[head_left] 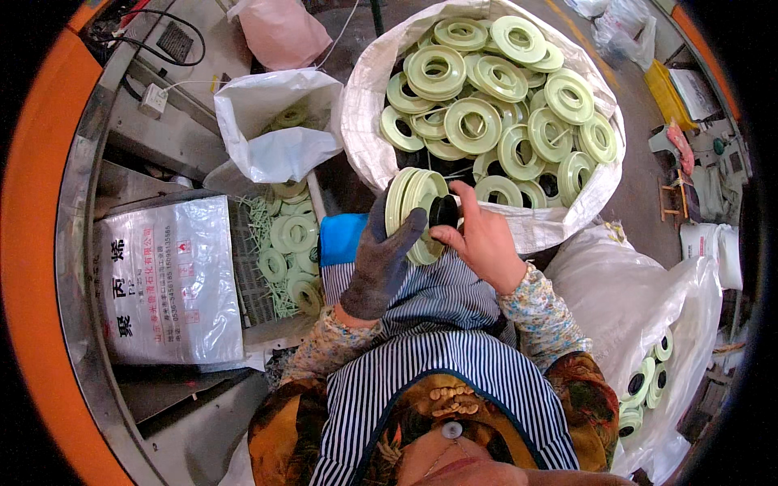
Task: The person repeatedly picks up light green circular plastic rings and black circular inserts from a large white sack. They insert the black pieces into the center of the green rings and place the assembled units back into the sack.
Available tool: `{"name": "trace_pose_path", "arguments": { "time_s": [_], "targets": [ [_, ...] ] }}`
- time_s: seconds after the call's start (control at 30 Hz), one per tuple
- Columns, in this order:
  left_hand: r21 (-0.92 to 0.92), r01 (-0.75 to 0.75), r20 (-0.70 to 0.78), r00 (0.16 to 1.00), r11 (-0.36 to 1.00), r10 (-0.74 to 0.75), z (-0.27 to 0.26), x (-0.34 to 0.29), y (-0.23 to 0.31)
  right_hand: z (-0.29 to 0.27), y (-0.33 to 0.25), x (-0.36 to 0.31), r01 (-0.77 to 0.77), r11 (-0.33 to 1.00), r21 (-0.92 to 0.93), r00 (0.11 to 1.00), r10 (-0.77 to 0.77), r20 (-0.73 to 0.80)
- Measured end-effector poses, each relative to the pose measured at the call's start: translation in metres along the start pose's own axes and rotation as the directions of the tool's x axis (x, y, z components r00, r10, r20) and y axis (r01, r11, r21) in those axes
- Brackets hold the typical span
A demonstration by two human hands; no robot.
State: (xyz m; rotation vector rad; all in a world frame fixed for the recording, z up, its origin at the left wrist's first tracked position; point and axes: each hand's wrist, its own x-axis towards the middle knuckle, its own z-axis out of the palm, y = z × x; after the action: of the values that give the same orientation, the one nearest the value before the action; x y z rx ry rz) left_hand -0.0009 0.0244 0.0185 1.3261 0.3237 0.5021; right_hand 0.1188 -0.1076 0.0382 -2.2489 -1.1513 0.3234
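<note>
My left hand (379, 274), in a dark grey glove, is closed round pale green flanged plastic discs (402, 200) held face to face above my lap. A short black round plug (443, 211) sticks out from the middle of the disc on the right. My bare right hand (491, 245) has its thumb and index finger closed on the sides of that plug. Just beyond both hands, a big white woven sack (363, 121) with a rolled-down rim holds many similar pale green discs (472, 127).
At the left, a tray holds green discs (293, 233) and thin sticks (258, 220), beside a printed white sack (174, 283). A smaller white bag (279, 158) stands behind. At the right, a clear plastic bag (648, 283) contains discs with black centres (640, 381).
</note>
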Motion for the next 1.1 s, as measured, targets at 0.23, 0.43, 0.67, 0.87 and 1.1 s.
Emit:
{"name": "trace_pose_path", "arguments": {
  "time_s": [0.23, 0.43, 0.67, 0.87, 1.1],
  "targets": [
    [0.613, -0.597, 0.339, 0.790, 0.518, 0.510, -0.022, 0.005, -0.010, -0.029, 0.005, -0.001, 0.410, 0.909, -0.072, 0.901, -0.416, -0.124],
    [-0.358, 0.227, 0.034, 0.972, 0.906, -0.231, 0.001, 0.001, 0.009, -0.022, 0.020, -0.007, 0.215, 0.977, -0.001, 0.960, -0.211, -0.182],
    [-0.254, 0.188, -0.015, 0.980, 0.949, -0.198, 0.001, -0.001, 0.017, -0.015, 0.041, -0.005, 0.172, 0.982, -0.083, 0.948, -0.188, -0.257],
    [0.341, -0.189, 0.087, 0.982, 0.921, 0.169, -0.011, -0.005, -0.029, -0.002, 0.022, -0.017, 0.123, 0.988, 0.096, 0.989, -0.130, 0.069],
    [-0.098, 0.200, -0.059, 0.977, 0.975, -0.206, 0.019, -0.013, -0.008, 0.014, 0.022, -0.035, 0.436, 0.895, -0.098, 0.879, -0.446, -0.166]
  ]
}}
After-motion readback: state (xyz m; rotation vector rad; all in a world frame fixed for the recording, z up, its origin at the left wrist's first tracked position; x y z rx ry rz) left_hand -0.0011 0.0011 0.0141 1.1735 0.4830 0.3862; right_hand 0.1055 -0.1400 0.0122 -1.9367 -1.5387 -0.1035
